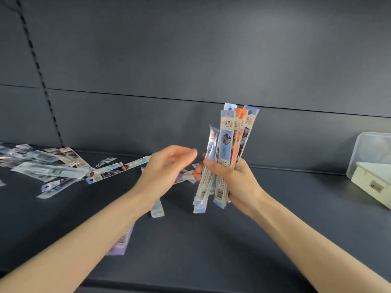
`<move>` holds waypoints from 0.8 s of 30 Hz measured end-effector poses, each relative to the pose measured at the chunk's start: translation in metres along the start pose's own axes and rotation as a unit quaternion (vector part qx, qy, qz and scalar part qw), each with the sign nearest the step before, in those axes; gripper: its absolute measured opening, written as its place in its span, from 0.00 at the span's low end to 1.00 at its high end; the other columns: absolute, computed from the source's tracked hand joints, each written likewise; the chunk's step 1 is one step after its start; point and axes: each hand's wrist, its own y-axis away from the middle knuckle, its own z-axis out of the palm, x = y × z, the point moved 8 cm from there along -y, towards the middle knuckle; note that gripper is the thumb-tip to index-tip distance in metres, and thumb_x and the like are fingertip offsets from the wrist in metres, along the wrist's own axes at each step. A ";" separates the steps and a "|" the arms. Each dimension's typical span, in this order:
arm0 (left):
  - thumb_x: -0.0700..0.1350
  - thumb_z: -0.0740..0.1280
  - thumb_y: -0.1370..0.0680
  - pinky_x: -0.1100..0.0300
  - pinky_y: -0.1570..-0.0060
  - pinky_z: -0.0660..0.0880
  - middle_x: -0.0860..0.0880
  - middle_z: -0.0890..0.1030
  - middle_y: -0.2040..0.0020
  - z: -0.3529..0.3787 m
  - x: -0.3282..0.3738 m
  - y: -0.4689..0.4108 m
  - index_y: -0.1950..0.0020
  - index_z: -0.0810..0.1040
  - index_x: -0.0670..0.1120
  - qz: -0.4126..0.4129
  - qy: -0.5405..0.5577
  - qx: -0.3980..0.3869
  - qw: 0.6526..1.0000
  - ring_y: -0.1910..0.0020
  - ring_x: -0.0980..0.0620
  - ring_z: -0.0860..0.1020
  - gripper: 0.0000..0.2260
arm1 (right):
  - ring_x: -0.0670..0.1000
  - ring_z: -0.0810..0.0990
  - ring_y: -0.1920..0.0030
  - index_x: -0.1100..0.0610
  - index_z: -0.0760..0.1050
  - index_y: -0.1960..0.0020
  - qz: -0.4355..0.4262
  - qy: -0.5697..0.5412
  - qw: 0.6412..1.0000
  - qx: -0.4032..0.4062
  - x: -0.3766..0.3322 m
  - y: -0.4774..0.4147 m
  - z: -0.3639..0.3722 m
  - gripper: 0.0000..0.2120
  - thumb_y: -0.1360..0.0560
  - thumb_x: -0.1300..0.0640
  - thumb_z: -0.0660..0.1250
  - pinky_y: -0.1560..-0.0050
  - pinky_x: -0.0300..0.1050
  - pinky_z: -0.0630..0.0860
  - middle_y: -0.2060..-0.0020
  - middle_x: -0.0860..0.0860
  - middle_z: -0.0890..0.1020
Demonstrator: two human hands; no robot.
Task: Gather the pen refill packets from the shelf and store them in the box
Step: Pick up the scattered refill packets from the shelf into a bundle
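My right hand (pixel 228 178) grips an upright bundle of pen refill packets (pixel 230 142), long narrow sleeves in light blue and orange, above the dark shelf (pixel 232 240). My left hand (pixel 167 168) hovers just left of the bundle with its fingers loosely curled and nothing in them. More packets lie scattered on the shelf at the left (pixel 53 166), and several lie under my left hand and forearm, among them a purple one (pixel 121 242). The clear plastic box (pixel 368 157) stands at the right edge of the shelf.
A white lid or tray (pixel 374 182) lies tilted against the clear box. The dark back panel (pixel 190 60) rises behind the shelf, with a slotted upright (pixel 40 75) at the left. The shelf's front edge (pixel 190 285) runs along the bottom of the view.
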 end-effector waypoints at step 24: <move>0.41 0.68 0.25 0.66 0.63 0.76 0.53 0.79 0.70 0.010 0.029 -0.030 0.56 0.78 0.46 0.065 0.129 -0.229 0.963 0.68 0.56 0.79 0.01 | 0.51 0.84 0.61 0.59 0.78 0.59 0.056 0.171 0.984 -0.016 0.047 -0.013 0.064 0.07 0.28 0.69 0.68 0.51 0.47 0.80 0.65 0.52 0.84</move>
